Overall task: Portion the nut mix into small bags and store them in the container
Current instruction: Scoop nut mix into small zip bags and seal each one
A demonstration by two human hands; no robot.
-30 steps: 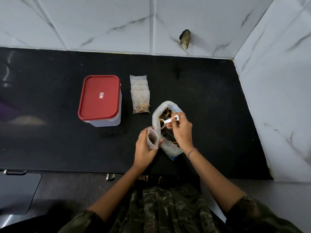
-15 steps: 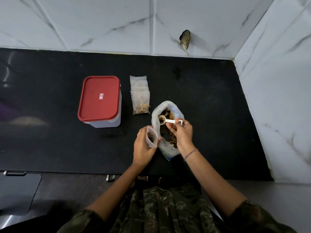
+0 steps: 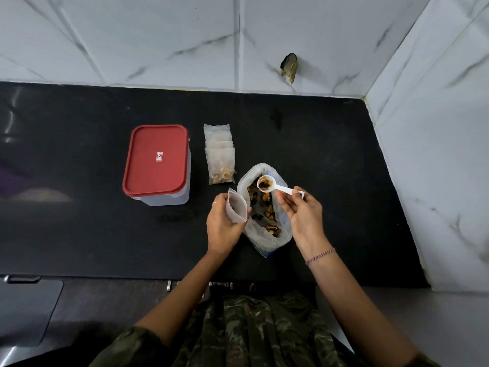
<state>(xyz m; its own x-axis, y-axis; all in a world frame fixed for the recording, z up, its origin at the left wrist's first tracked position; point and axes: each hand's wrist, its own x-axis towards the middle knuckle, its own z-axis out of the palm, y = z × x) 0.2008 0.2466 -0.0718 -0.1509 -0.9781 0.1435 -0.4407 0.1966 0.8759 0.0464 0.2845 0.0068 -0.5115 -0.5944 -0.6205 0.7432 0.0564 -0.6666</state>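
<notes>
I see left hand [image 3: 222, 229] gripping small bag [image 3: 237, 209] mouth-up beside big nut bag [image 3: 264, 207]; right hand [image 3: 301, 215] pinching loaded scoop [image 3: 266, 183] above it. Bag looks flimsy, light; hold near rim, I reckon

The lid's label [image 3: 159, 157] (red-bordered) is too small to read.

Light: soft, dim, cool; pale sheen on black counter [image 3: 330, 154] far left of the fingers [image 3: 284, 205]. Focus: sharp near fingers; wide-angle bending toward edges.
</notes>
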